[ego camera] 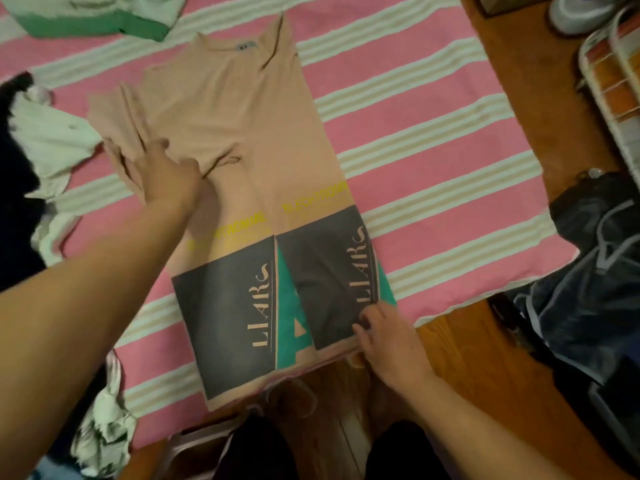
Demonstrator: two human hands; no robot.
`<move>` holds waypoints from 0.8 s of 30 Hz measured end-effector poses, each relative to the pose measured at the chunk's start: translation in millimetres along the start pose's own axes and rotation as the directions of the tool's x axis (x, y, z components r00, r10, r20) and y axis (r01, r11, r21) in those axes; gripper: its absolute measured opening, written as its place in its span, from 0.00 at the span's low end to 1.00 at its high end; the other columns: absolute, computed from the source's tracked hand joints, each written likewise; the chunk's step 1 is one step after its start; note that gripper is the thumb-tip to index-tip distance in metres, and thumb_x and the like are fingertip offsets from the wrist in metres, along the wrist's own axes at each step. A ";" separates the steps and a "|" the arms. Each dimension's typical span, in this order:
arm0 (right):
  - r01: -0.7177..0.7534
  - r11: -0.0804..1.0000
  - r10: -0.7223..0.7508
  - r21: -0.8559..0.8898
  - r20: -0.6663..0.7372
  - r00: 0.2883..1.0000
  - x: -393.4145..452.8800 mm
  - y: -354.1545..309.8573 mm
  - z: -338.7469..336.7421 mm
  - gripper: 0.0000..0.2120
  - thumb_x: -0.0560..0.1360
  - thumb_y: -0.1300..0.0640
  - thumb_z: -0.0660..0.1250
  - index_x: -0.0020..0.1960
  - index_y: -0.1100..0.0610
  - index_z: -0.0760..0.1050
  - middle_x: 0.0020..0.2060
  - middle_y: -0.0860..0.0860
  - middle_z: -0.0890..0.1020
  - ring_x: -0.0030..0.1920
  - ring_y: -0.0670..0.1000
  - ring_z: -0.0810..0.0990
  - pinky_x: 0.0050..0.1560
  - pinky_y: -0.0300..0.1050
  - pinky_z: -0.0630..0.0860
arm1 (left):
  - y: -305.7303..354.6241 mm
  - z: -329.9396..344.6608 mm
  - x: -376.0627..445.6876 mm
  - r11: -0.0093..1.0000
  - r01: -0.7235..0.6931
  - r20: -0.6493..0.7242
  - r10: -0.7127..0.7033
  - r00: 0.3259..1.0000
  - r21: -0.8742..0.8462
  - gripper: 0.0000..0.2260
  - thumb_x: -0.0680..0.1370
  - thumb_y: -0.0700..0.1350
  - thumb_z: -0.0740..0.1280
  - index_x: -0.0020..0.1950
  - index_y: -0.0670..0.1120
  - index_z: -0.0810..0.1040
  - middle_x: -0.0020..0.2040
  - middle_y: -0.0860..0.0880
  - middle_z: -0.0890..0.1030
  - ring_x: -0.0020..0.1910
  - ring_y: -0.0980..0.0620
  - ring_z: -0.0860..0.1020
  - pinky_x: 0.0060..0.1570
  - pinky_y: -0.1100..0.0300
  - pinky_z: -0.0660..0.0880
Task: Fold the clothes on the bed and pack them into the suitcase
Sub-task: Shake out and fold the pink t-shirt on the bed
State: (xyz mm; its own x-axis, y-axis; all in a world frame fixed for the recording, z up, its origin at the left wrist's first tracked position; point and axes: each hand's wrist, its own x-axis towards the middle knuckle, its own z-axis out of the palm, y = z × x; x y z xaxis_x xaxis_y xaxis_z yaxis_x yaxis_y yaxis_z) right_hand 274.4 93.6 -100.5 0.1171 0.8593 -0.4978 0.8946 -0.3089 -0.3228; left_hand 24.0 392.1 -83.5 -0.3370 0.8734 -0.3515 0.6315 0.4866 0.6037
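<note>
a soft beige t-shirt (pixel 242 140) is laid flat on the pink-and-cream striped bed (pixel 433 140), one side folded inward along its length. its long axis runs from the collar at the far end to the hem nearest the person, dark printed panels at the hem. the left hand (pixel 166 174) is pressed flat on the bunched sleeve, fingers extended. the hem corner is pinched by the right hand (pixel 388 341), fingers curled. crumpled pale-green clothes (pixel 52 140) lie left of the left-hand fingers.
</note>
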 end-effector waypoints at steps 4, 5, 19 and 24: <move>-0.394 0.894 0.414 0.213 -0.055 0.909 26.3 45.0 -15.8 0.13 0.78 0.49 0.70 0.60 0.52 0.75 0.51 0.46 0.74 0.51 0.46 0.76 0.52 0.45 0.80 | -70.7 51.8 -126.6 0.977 0.176 0.431 -0.213 0.877 0.124 0.16 0.78 0.53 0.65 0.42 0.41 0.80 0.40 0.41 0.84 0.41 0.42 0.84 0.47 0.48 0.81; -0.455 0.850 0.459 0.267 0.049 0.887 32.9 50.0 -15.6 0.12 0.78 0.49 0.71 0.57 0.52 0.76 0.50 0.48 0.76 0.50 0.48 0.78 0.50 0.47 0.82 | -83.8 66.2 -163.5 0.963 0.190 0.534 -0.264 0.803 0.191 0.16 0.80 0.53 0.67 0.43 0.41 0.81 0.41 0.42 0.85 0.41 0.43 0.84 0.48 0.49 0.81; -0.294 0.934 0.352 -0.202 0.387 0.853 95.0 26.7 -67.1 0.04 0.78 0.49 0.69 0.48 0.47 0.75 0.41 0.45 0.80 0.40 0.45 0.81 0.40 0.41 0.78 | -80.4 66.5 -206.6 0.856 0.017 0.789 -0.485 0.377 0.517 0.14 0.82 0.54 0.63 0.52 0.42 0.77 0.42 0.45 0.83 0.33 0.47 0.83 0.28 0.60 0.76; 0.038 0.981 -0.027 -0.188 0.065 0.998 228.0 -57.8 -137.2 0.08 0.79 0.56 0.60 0.50 0.54 0.78 0.46 0.54 0.79 0.45 0.57 0.79 0.46 0.50 0.77 | -26.3 20.1 -41.3 0.971 0.004 0.473 -0.119 0.873 0.238 0.14 0.81 0.48 0.63 0.43 0.40 0.81 0.42 0.42 0.84 0.46 0.42 0.84 0.44 0.54 0.76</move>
State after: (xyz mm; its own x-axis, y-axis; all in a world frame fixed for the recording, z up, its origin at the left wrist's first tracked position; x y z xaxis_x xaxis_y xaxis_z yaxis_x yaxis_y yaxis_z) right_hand 308.5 363.3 -84.9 0.0651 0.8391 -0.5401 0.9635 -0.1937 -0.1847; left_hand 35.4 342.8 -99.2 -0.0390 0.6958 -0.7172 0.7783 0.4713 0.4149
